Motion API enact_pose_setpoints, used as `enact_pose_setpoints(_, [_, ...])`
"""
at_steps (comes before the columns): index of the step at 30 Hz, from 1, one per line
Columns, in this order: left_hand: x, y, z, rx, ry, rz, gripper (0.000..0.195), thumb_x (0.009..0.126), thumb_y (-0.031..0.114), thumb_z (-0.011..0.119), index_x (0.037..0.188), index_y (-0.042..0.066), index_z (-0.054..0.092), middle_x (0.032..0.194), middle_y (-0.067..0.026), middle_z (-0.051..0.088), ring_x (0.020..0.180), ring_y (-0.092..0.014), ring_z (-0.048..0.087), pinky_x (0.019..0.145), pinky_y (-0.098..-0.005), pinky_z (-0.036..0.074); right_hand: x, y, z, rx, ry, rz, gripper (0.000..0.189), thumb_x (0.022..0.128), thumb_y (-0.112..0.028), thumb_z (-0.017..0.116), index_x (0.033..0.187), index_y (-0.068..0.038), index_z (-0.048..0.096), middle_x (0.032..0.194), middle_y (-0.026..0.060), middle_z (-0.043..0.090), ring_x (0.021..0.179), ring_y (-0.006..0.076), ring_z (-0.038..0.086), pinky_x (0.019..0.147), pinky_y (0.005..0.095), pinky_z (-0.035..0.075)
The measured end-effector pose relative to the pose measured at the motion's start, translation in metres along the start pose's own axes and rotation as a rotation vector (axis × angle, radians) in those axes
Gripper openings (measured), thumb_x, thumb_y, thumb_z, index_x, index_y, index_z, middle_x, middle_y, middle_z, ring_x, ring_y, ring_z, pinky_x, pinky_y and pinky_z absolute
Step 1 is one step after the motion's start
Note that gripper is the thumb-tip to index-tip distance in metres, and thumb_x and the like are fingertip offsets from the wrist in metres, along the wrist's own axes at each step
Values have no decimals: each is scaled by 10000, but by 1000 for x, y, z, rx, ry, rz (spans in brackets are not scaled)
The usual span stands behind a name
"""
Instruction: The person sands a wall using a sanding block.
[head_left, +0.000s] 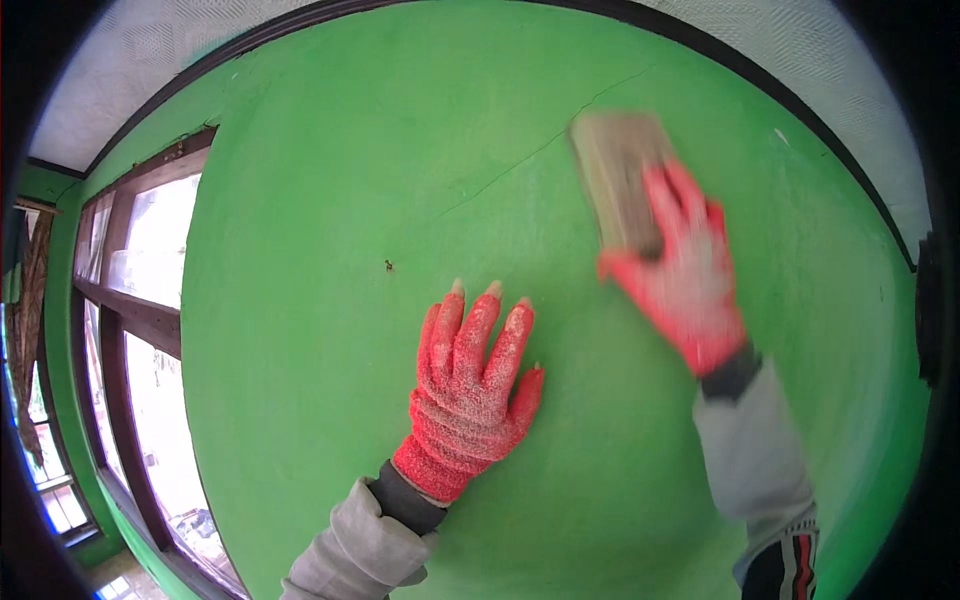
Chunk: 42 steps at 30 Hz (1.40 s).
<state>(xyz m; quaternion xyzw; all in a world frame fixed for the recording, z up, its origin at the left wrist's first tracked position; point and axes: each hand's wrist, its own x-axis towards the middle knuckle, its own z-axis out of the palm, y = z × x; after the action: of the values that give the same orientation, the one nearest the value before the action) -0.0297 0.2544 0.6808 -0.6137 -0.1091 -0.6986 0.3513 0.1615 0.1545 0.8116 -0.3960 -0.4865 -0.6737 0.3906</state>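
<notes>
A green painted wall (315, 360) fills most of the view, with a thin crack (517, 166) slanting across its upper part. My right hand (688, 277), in a red knit glove, grips a brownish block (619, 176) against the wall at the crack's right side. Blur on hand and block hides the block's exact kind and its face towards the wall. Lower and to the left, my left hand (474, 390) rests on the wall with its fingers spread. Its red glove is dusted whitish, and bare fingertips stick out of it. Nothing is held in that hand.
A wooden-framed window (112, 300) stands at the left, with a curtain (34, 322) beyond it. Dark trim (750, 64) runs between wall and patterned ceiling (787, 37). A small dark mark (388, 265) shows on the wall. Some dark object (928, 307) sits at the right edge.
</notes>
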Motion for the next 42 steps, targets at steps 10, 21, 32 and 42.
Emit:
enact_pose_setpoints(10, [-8, -12, -9, -3, 63, -27, 701, 719, 143, 756, 1362, 26, 504, 1394, -230, 436, 1298, -501, 404, 1066, -565, 383, -9, -47, 19, 22, 37, -44, 900, 648, -506, 789, 1381, -77, 492, 1436, 136, 471, 1105, 428, 532, 937, 496, 490])
enact_pose_setpoints(21, [-2, -3, -5, -141, 115, 48, 695, 714, 139, 741, 1345, -10, 493, 1374, -255, 430, 1276, -517, 410, 1056, -585, 385, 111, -48, 39, -95, 116, 176, 874, 654, -543, 773, 1358, -97, 508, 1420, 113, 483, 1100, 408, 537, 927, 482, 495])
enact_pose_setpoints(32, [-14, -11, -8, -314, 225, 112, 735, 778, 189, 600, 1431, -59, 369, 1461, -304, 332, 1309, -549, 363, 1066, -638, 318, 144, -93, 41, 15, 20, 92, 803, 680, -552, 760, 1310, -104, 543, 1345, 101, 531, 1120, 350, 546, 945, 446, 492])
enact_pose_setpoints(42, [-23, -24, -11, -318, 207, 75, 722, 798, 210, 550, 1426, -93, 363, 1463, -307, 336, 1331, -539, 346, 1088, -624, 292, 53, -123, 45, 70, -7, -108, 817, 678, -578, 755, 1327, -137, 527, 1373, 92, 498, 1104, 382, 543, 944, 459, 493])
